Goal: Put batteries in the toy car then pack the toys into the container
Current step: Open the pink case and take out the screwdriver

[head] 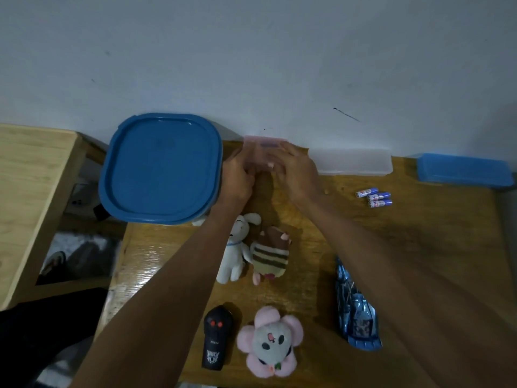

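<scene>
Both hands reach to the back of the wooden table and hold a small clear pink box (261,147) against the wall: my left hand (237,175) on its left side, my right hand (298,172) on its right. A large container with a blue lid (161,166) stands shut to the left. Three batteries (375,197) lie at the right. The blue toy car (356,309) lies on its side at the front right. Near me are a black remote (215,337), a pink flower plush (270,341), a white rabbit plush (236,247) and a striped brown plush (270,253).
A clear long box (352,162) and a blue-lidded box (464,170) sit along the wall at the right. A lighter wooden surface (30,177) stands to the left across a gap; the floor shows below it.
</scene>
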The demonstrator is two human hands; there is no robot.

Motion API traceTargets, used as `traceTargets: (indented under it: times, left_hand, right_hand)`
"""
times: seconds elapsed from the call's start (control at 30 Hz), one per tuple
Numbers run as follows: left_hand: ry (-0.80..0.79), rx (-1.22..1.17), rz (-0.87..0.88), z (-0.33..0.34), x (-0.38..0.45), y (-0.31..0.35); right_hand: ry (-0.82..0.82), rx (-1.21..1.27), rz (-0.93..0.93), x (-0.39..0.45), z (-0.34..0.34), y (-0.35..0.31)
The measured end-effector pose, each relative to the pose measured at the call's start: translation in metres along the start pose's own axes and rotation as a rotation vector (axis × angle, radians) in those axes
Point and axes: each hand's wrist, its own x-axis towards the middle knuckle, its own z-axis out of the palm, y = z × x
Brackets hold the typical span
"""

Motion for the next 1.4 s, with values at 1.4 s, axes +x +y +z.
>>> traceTargets:
  times: [1.4]
  left_hand:
    - [-0.082, -0.074, -0.058, 0.001, 0.0, -0.001]
  right_hand:
    - [-0.129, -0.399, 0.133, 0.025, 0.016, -0.007]
